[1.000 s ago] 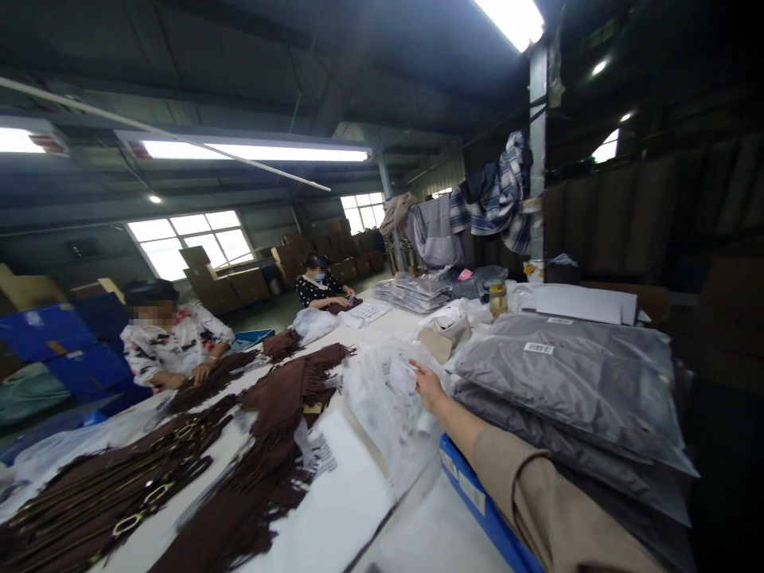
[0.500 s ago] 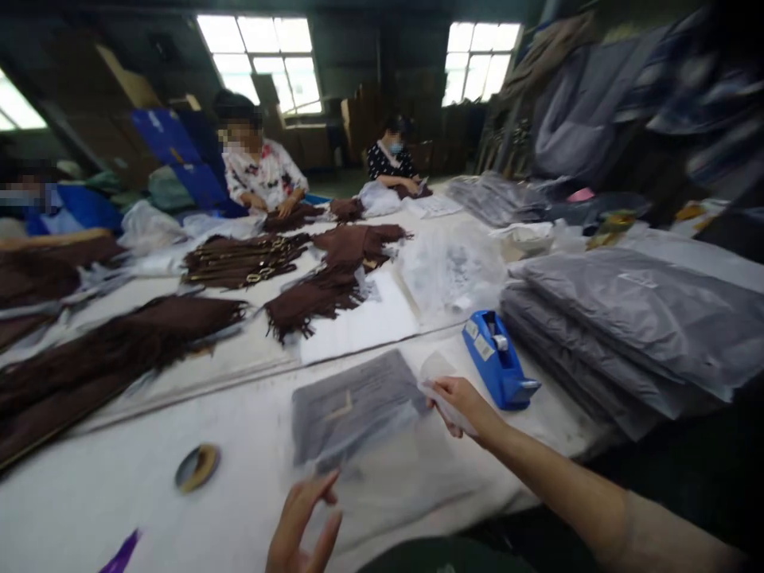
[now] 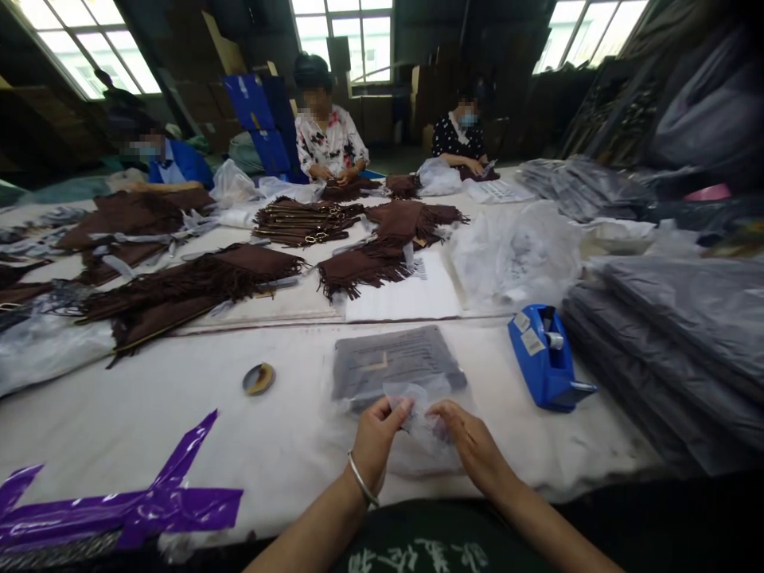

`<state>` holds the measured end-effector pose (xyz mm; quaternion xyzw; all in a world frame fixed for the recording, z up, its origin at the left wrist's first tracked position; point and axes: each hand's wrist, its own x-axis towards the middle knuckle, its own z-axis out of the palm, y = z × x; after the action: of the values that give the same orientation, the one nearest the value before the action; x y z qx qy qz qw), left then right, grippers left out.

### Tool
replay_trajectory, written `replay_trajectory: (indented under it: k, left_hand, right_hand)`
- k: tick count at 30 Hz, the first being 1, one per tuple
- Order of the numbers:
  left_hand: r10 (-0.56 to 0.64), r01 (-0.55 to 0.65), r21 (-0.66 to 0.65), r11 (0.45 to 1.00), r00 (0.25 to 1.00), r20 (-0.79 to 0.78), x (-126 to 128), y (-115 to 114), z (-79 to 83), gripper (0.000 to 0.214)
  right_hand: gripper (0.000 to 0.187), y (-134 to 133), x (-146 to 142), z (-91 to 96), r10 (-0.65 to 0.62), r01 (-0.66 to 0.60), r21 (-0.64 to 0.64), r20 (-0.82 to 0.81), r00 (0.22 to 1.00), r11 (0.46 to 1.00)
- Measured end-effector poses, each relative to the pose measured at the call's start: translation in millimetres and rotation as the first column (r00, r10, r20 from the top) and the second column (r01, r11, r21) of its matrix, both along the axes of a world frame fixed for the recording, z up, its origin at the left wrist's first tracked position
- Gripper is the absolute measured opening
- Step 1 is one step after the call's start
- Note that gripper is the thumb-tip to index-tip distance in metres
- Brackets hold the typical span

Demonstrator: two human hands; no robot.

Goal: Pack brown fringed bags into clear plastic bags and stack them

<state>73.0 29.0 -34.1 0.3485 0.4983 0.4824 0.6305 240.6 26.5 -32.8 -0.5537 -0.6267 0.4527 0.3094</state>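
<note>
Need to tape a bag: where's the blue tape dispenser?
In the head view, the blue tape dispenser sits on the white table right of the bagged grey garment, between it and the stack of grey bagged garments.

Windows: tall, bright multi-pane factory windows (image 3: 343,40) in the far wall, letting in daylight
Walls: dark and shadowy
Stacks: brown cardboard cartons (image 3: 376,119) near the far wall, beside flat blue panels (image 3: 256,111)
Floor: dim greenish floor (image 3: 397,161)
Furniture: long white-covered worktop (image 3: 149,406)

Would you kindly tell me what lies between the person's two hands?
The head view shows a gathered clear plastic bag flap between the left hand and right hand.
</note>
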Motion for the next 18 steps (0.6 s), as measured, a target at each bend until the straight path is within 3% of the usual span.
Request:
replay_trajectory:
  k: [3, 6, 9, 11, 13, 15, 16, 18]
  left_hand:
    - [-0.050, 0.056, 0.060, 0.997, 0.994, -0.096, 3, -3, 3.5, 0.032]
    - [-0.128, 0.202, 0.205, 0.958, 0.937, -0.325, 2, -7, 8.6, 0.026]
    - [-0.158, 0.430, 0.315, 0.846, 0.767, -0.622, -17, -11, 6.5, 0.020]
    - [-0.146, 0.633, 0.320, 0.705, 0.570, -0.808, -38, -15, 1.0, 0.028]
    - [-0.065, 0.776, 0.252, 0.579, 0.352, -0.934, -57, -18, -4.9, 0.033]
    - [0.040, 0.802, 0.209, 0.559, 0.226, -0.973, -70, -20, -8.1, 0.019]
    - [0.087, 0.782, 0.227, 0.580, 0.217, -0.972, -73, -20, -7.9, 0.014]
    - [0.163, 0.707, 0.317, 0.633, 0.279, -0.946, -75, -19, -3.8, 0.014]
  right_hand:
    - [0.037, 0, -1, 0.7, -0.009, 0.014, 0.057, -0.095, 0.995, 0.998]
    - [0.028, 5, -1, 2.0, -0.150, 0.175, 0.112, -0.199, 0.968, 0.978]
    - [0.029, 12, 8, 6.3, -0.320, 0.342, 0.008, -0.329, 0.888, 0.940]
    - [0.030, 14, 16, 9.4, -0.347, 0.344, -0.071, -0.325, 0.880, 0.936]
    - [0.032, 11, 18, 11.9, -0.280, 0.247, -0.145, -0.291, 0.915, 0.958]
    - [0.031, 2, 13, 14.2, -0.120, 0.074, -0.192, -0.239, 0.964, 0.979]
    - [0.031, -3, 7, 15.5, -0.007, -0.033, -0.196, -0.199, 0.980, 0.980]
    - [0.028, -12, -8, 17.5, 0.228, -0.241, -0.168, -0.095, 0.969, 0.956]
